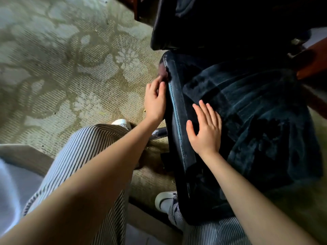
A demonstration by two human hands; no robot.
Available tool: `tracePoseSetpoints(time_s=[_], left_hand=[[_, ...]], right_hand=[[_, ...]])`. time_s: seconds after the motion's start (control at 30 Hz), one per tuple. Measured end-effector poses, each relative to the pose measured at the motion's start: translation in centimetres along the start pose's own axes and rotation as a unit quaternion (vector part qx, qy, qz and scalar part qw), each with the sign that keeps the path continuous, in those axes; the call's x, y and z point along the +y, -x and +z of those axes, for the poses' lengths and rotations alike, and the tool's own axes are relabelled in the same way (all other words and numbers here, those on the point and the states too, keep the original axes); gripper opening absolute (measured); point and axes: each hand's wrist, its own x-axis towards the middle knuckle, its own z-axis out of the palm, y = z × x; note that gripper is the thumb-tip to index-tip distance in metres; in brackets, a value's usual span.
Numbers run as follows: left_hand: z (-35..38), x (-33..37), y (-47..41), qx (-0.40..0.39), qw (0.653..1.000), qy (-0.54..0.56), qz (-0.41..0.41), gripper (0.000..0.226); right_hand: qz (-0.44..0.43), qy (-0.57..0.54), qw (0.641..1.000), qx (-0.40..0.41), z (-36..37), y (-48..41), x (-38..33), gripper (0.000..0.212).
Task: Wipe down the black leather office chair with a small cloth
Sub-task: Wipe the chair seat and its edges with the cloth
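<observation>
The black leather office chair fills the right half of the view, seen from above. Its seat carries a dark plush cover, and the backrest rises beyond it. My left hand is at the seat's left side edge. Its fingertips pinch a small dark brownish cloth against the far left corner of the seat; most of the cloth is in shadow. My right hand lies flat, fingers spread, on the seat just inside the stitched left border.
A pale patterned carpet covers the floor to the left. A chair base leg sticks out under the seat. Reddish wooden furniture stands close at the right. My striped trouser legs and white shoes are below.
</observation>
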Motion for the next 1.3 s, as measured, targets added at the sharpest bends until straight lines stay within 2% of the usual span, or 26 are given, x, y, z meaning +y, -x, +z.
tracePoseSetpoints(time_s=[0.17, 0.43, 0.5, 0.57, 0.67, 0.77, 0.83, 0.93, 1.07, 1.3], left_hand=[[-0.4, -0.1, 4.7, -0.02, 1.0, -0.01, -0.007, 0.029], [-2.3, -0.3, 12.2, -0.064, 0.998, -0.013, -0.003, 0.038], [-2.2, 0.6, 12.8, -0.022, 1.0, 0.013, -0.014, 0.031], [-1.9, 1.7, 11.2, 0.055, 0.997, 0.035, -0.029, 0.021], [-2.1, 3.6, 5.5, 0.093, 0.995, -0.021, -0.013, 0.029], [-1.7, 5.1, -0.5, 0.061, 0.993, -0.1, 0.025, 0.031], [-1.2, 5.1, -3.4, 0.021, 0.984, -0.163, 0.072, 0.033], [-0.6, 4.3, -5.7, -0.022, 0.967, -0.235, 0.099, 0.034], [-0.3, 4.0, -5.7, -0.042, 0.95, -0.279, 0.136, 0.033], [-0.5, 3.0, -2.6, -0.081, 0.938, -0.302, 0.152, 0.035]], right_hand=[[0.024, -0.002, 1.0, -0.006, 0.3, -0.4, -0.3, 0.049], [0.001, -0.01, 1.0, -0.002, 0.1, -0.1, 0.3, 0.049], [-0.012, -0.008, 1.0, -0.003, 0.1, 0.3, 0.5, 0.05], [-0.014, -0.021, 1.0, -0.001, 0.0, 0.6, 0.8, 0.049], [-0.025, -0.031, 0.999, 0.005, 0.0, 0.8, 1.0, 0.047], [-0.036, -0.038, 0.999, 0.011, 0.1, 0.8, 1.2, 0.047], [-0.042, -0.041, 0.998, 0.02, 0.1, 0.9, 1.4, 0.046], [-0.045, -0.04, 0.998, 0.028, 0.4, 0.8, 1.5, 0.047], [-0.041, -0.03, 0.998, 0.04, 0.8, 0.4, 1.4, 0.047], [-0.02, -0.023, 0.998, 0.048, 1.2, -0.1, 0.8, 0.046]])
